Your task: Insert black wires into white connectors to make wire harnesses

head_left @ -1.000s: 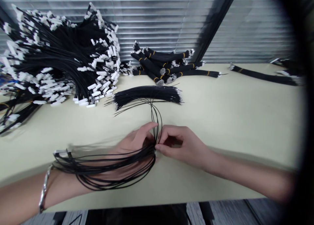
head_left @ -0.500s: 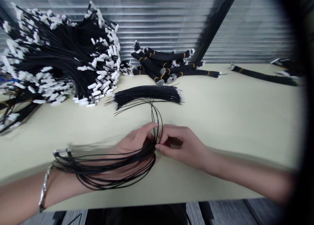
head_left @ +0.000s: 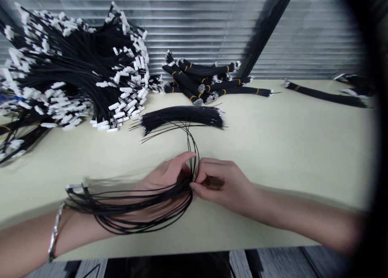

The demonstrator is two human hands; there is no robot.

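Note:
A loose bunch of thin black wires (head_left: 133, 207) with a white connector (head_left: 76, 187) at its left end drapes over my left wrist. My left hand (head_left: 169, 175) is closed around the right end of that bunch, its thumb raised; the inner fingers are hidden. Close against it, my right hand (head_left: 220, 183) pinches thumb and forefinger at the wire ends, on a black wire that curves upward. Several thin wires rise between the hands toward an untied bundle of black wires (head_left: 182, 118) lying just beyond.
At the back left is a large heap of black cables with white connectors (head_left: 81, 67). Wire bundles with yellow bands (head_left: 206, 79) lie piled at the back centre, and one more bundle (head_left: 324, 94) lies to the right. Blinds (head_left: 194, 27) rise behind the pale table (head_left: 287, 148).
My right hand has shifted slightly left and down, its fingertips closer to the wire ends in my left hand. The curved wire between the hands has drawn in slightly. My left hand stays put.

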